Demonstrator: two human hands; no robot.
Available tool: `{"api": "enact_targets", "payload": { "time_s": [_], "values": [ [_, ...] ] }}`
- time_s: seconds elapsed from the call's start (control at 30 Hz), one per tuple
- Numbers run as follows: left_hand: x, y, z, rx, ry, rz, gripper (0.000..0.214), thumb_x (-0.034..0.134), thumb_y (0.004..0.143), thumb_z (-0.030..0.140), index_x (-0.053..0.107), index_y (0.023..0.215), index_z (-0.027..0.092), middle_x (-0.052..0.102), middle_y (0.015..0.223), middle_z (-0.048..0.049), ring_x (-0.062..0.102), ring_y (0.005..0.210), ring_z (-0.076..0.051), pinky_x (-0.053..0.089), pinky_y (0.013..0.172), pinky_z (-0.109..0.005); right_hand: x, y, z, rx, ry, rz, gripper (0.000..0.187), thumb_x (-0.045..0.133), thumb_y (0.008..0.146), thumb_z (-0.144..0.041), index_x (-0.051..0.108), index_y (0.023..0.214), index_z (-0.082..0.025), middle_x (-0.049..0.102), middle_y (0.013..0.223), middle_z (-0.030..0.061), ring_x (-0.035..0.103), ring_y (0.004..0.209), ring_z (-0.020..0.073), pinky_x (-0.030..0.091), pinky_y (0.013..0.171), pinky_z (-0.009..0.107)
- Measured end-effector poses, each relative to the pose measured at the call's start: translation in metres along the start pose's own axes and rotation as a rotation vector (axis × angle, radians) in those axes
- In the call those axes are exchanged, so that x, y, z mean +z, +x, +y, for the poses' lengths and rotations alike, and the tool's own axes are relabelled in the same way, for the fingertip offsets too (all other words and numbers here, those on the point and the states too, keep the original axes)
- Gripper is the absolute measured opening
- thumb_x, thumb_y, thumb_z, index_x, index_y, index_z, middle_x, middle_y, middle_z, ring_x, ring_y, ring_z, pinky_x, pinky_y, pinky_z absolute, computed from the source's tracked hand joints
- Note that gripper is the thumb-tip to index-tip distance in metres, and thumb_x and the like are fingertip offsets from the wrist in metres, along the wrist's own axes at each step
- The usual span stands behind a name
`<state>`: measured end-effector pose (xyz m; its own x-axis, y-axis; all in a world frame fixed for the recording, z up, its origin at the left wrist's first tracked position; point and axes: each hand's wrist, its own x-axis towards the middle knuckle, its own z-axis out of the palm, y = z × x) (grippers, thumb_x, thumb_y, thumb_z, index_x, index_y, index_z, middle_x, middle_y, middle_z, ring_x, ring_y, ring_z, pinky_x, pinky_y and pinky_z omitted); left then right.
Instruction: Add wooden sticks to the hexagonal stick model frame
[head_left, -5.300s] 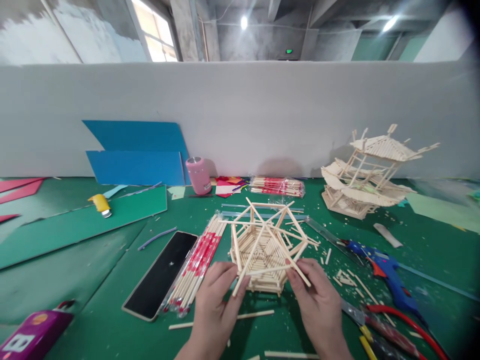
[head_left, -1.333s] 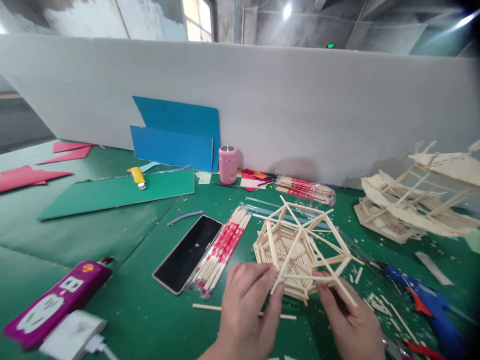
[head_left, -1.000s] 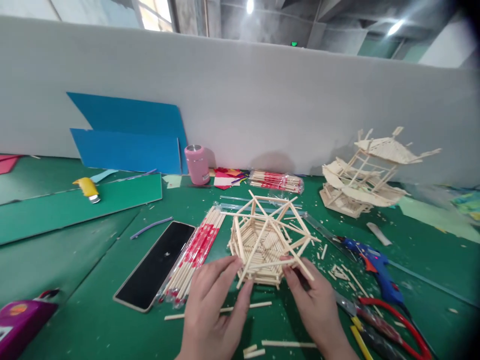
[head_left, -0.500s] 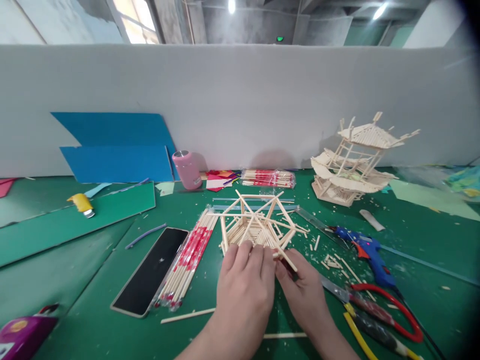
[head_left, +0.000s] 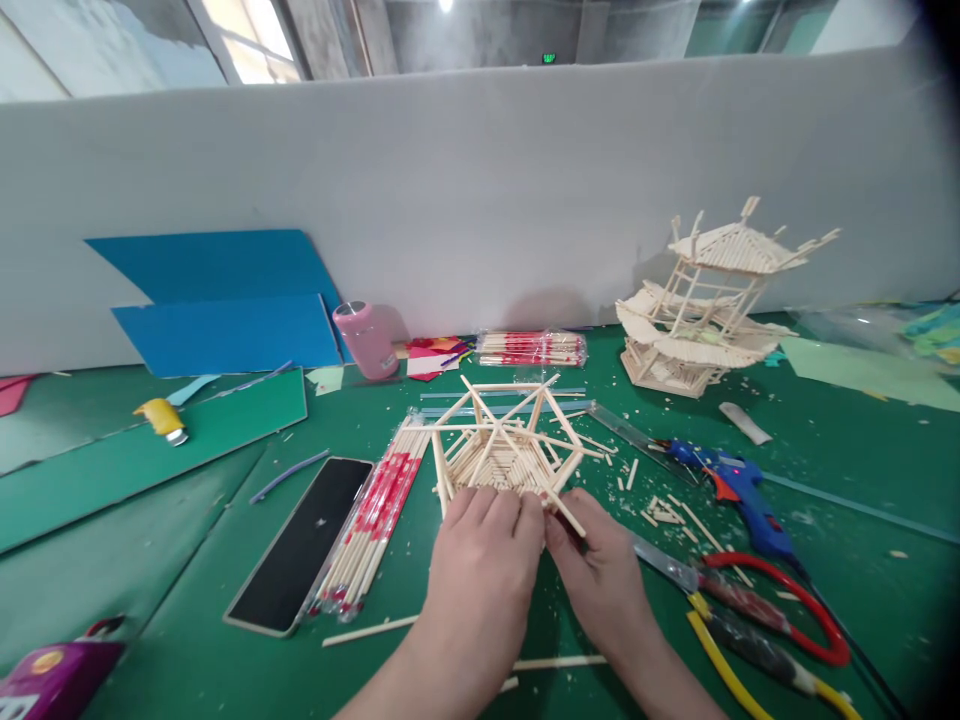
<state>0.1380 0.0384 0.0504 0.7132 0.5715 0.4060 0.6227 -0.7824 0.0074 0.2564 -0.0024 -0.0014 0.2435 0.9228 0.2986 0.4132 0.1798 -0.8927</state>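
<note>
A hexagonal frame of wooden sticks [head_left: 504, 446] stands on the green mat, with loose sticks crossing over its top. My left hand [head_left: 487, 570] covers its near edge, fingers curled over the sticks there. My right hand [head_left: 600, 565] sits right beside it, fingertips pinched on a slanting stick [head_left: 564, 508] at the frame's near right corner. Both hands touch each other at the frame.
A finished stick pagoda [head_left: 705, 305] stands back right. A blue glue gun [head_left: 739, 490], red-handled pliers [head_left: 780, 610] and a ruler lie to the right. Packets of chopsticks [head_left: 379, 520], a black phone [head_left: 304, 545], a pink can [head_left: 360, 340], blue boards and a yellow knife lie left.
My left hand has slid from the frame's left side onto its near edge, next to my right hand. The view has swung right and back over the frames.
</note>
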Motion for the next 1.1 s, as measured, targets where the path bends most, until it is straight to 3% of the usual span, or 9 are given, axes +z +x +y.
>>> {"api": "enact_targets", "payload": {
  "time_s": [0.23, 0.53, 1.1],
  "values": [
    [0.0008, 0.0002, -0.0003, 0.009, -0.022, 0.020, 0.013, 0.046, 0.081, 0.010, 0.055, 0.074, 0.016, 0.057, 0.065, -0.0035, 0.050, 0.059, -0.021, 0.040, 0.055, -0.033, 0.0008, -0.0003, -0.0003, 0.021, -0.019, -0.003, 0.022, 0.040, 0.088, -0.028, 0.052, 0.072, -0.020, 0.048, 0.071, 0.0008, 0.048, 0.065, 0.0137, 0.039, 0.058, 0.024],
    [0.0046, 0.0003, 0.0013, -0.002, -0.004, 0.057, 0.015, 0.047, 0.082, 0.011, 0.054, 0.070, 0.016, 0.055, 0.063, -0.0032, 0.049, 0.058, -0.020, 0.037, 0.057, -0.033, 0.0007, 0.0001, -0.0004, -0.006, -0.004, 0.000, 0.020, 0.040, 0.088, -0.026, 0.059, 0.083, -0.020, 0.052, 0.076, 0.0019, 0.050, 0.070, 0.0146, 0.040, 0.061, 0.024],
    [0.0028, 0.0022, -0.0002, 0.012, -0.019, 0.067, 0.018, 0.043, 0.083, 0.011, 0.054, 0.069, 0.016, 0.054, 0.061, -0.0031, 0.048, 0.055, -0.020, 0.036, 0.054, -0.032, 0.0014, -0.0015, 0.0002, 0.033, -0.018, 0.012, 0.023, 0.040, 0.088, -0.031, 0.054, 0.073, -0.020, 0.050, 0.071, 0.0012, 0.049, 0.066, 0.0142, 0.039, 0.059, 0.025]
  ]
}}
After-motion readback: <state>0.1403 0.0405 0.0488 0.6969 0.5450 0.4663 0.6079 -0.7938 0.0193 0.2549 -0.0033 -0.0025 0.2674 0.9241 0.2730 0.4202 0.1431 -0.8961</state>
